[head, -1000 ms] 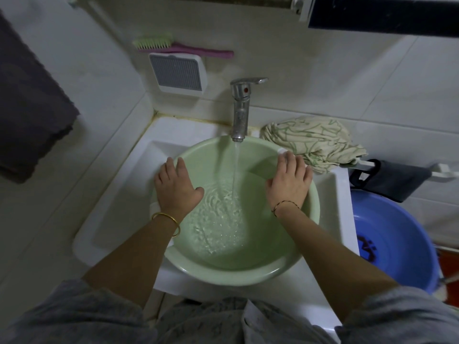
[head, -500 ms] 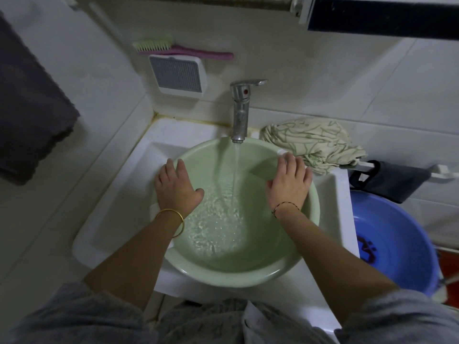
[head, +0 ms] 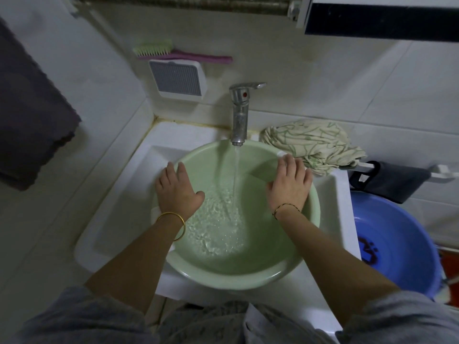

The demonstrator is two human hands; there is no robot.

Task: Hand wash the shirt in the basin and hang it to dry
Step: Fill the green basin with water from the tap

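pale green round plastic basin point(head: 236, 285) sits in the white ceramic sink point(head: 116, 202), filling under the running chrome tap point(head: 239, 117). left hand point(head: 177, 192) and right hand point(head: 289, 187) lie flat on its left and right rims, fingers straight, gripping nothing, likely steadying it while the water rises. crumpled cream shirt with green lines point(head: 313, 145) waits on the sink's back right corner, just beside the right hand, not yet in the water.

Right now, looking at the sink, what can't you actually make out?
All in the head view:
Shirt: bunched on the sink ledge; its own folds hide its shape.
Green basin: bottom blurred by churning water.
Blue basin: cut off by the right edge and the sink.
Dark towel: cut off by the left edge.
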